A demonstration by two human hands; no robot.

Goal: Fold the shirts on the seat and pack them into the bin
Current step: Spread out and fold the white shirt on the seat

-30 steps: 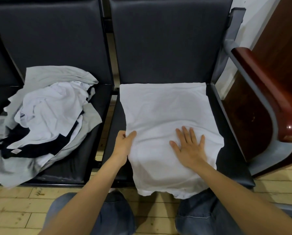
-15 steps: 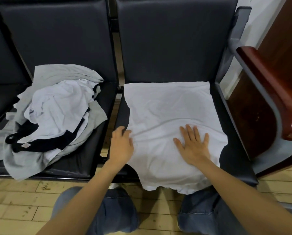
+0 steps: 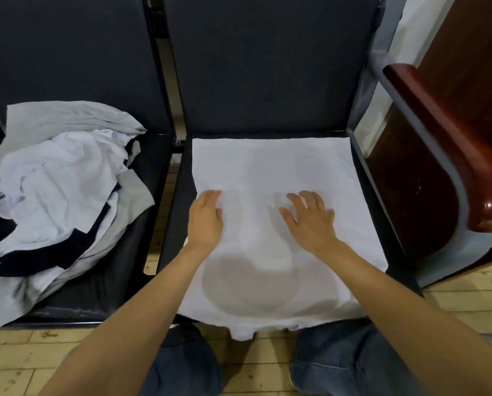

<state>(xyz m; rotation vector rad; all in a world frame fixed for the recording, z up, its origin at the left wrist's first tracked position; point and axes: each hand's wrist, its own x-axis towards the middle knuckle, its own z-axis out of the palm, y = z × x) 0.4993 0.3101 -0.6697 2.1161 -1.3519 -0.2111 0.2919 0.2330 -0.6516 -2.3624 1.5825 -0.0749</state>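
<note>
A white shirt [image 3: 273, 167] lies spread flat on the right-hand black seat [image 3: 379, 224], its near end hanging over the seat's front edge. My left hand [image 3: 206, 221] lies on the shirt's left edge with fingers stretched forward. My right hand [image 3: 310, 221] presses flat on the shirt's middle, fingers spread. A heap of unfolded shirts [image 3: 53, 201], white, grey and black, covers the left-hand seat. No bin shows in this view.
Dark backrests rise behind both seats. A reddish wooden armrest on a grey frame [image 3: 450, 144] bounds the right side. Between the seats runs a narrow gap [image 3: 164, 201] over the wooden floor [image 3: 24, 355]. My knees in jeans [image 3: 324, 364] sit below the seat's front.
My left hand let go of the shirt's left edge and now lies flat on it, further forward. The right hand slid a little up the cloth; the wrinkles are smoothed out.
</note>
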